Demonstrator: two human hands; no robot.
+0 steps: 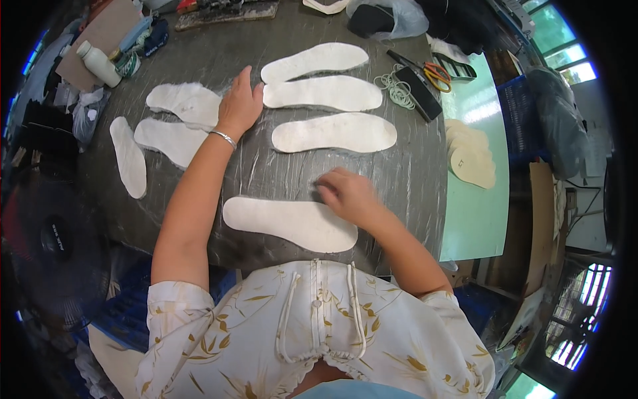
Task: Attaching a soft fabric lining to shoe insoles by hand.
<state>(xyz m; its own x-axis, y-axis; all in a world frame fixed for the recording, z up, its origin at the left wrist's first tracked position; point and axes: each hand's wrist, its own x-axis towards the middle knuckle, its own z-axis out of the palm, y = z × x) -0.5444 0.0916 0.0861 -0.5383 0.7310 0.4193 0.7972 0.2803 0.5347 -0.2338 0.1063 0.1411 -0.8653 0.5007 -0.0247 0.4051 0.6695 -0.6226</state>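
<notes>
Three white insoles lie in a column on the dark table (256,173): a far one (316,61), a middle one (323,93) and a nearer one (334,132). My left hand (241,103), fingers stretched out, rests beside the left ends of the two farther ones, holding nothing visible. Close to my body lies another white insole (289,223). Over its right end is my right hand (349,196), slightly blurred, its fingers curled closed. Whatever they may hold is hidden. Left of my left forearm are two more white insoles (183,103) (169,138), partly covered by the arm.
A separate insole (129,157) lies at far left. Scissors (437,76), a rubber-band bundle (399,90) and a black block (419,93) sit at far right. Beige insole pieces (472,156) lie on a pale green board (475,226). A fan (56,239) stands left, a white bottle (98,63) behind.
</notes>
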